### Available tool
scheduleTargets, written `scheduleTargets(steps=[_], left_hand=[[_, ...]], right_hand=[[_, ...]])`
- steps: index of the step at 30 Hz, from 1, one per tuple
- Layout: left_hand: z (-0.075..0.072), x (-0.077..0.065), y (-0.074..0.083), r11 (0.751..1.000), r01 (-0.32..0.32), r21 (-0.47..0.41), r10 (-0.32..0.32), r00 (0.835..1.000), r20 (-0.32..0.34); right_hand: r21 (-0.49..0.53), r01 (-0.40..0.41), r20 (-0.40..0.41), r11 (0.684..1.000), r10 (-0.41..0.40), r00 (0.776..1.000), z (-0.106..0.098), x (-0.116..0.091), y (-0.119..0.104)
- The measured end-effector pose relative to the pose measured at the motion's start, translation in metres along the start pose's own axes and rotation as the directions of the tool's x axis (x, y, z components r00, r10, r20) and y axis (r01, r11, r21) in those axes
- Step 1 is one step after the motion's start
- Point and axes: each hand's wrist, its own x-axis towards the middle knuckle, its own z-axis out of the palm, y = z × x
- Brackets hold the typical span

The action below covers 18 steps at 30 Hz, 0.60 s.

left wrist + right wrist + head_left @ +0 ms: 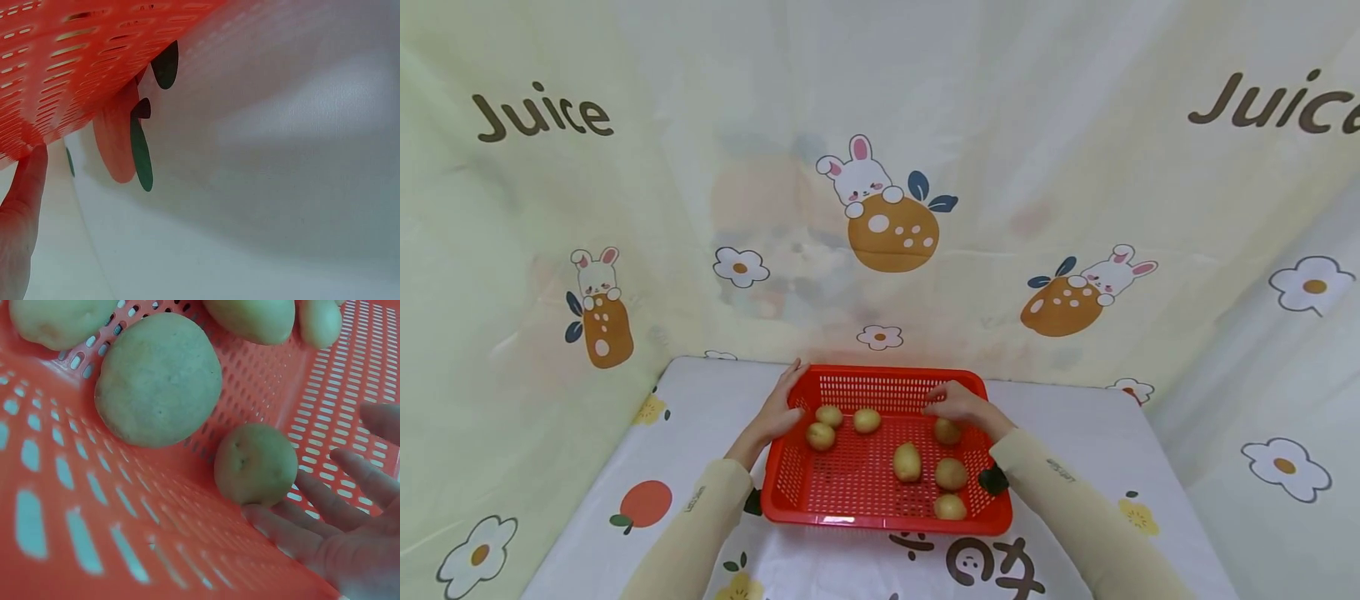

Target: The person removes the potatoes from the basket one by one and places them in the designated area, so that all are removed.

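A red plastic basket (857,467) with slotted walls holds several potatoes. Two potatoes (821,436) lie together near its left wall, with another potato (867,421) beside them. Toward the right are an oblong potato (907,462), a rounder potato (951,474) and one more potato (951,507) by the front wall. My left hand (777,414) rests at the basket's left side, its thumb over the rim; a straight finger (31,181) touches the outer wall. Inside the back right corner, my right hand (962,404) reaches over a potato (256,464), fingers spread and fingertips against it.
The basket stands on a table with a white printed cloth (700,417). Behind it hangs a printed curtain (805,317), and curtains also enclose both sides. Dark handles (993,481) show at the basket's left and right ends.
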Motion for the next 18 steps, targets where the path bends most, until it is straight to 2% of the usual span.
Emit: scheduleTargets(steps=[5,12,18], left_hand=[[0.0,-0.002,0.0,1.0,0.002,-0.006,-0.002,1.0,0.0],[0.002,-0.003,0.001,1.0,0.0,0.005,0.0,1.0,0.005],[0.001,-0.002,0.0,1.0,-0.007,0.02,0.007,1.0,-0.013]], right_hand=[[0.003,-0.007,-0.002,1.0,0.007,1.0,0.004,0.0,0.007],[0.023,0.023,-0.011,0.999,-0.023,1.0,0.013,-0.003,0.013],[0.029,-0.016,-0.027,0.999,0.017,0.999,0.014,-0.001,0.01]])
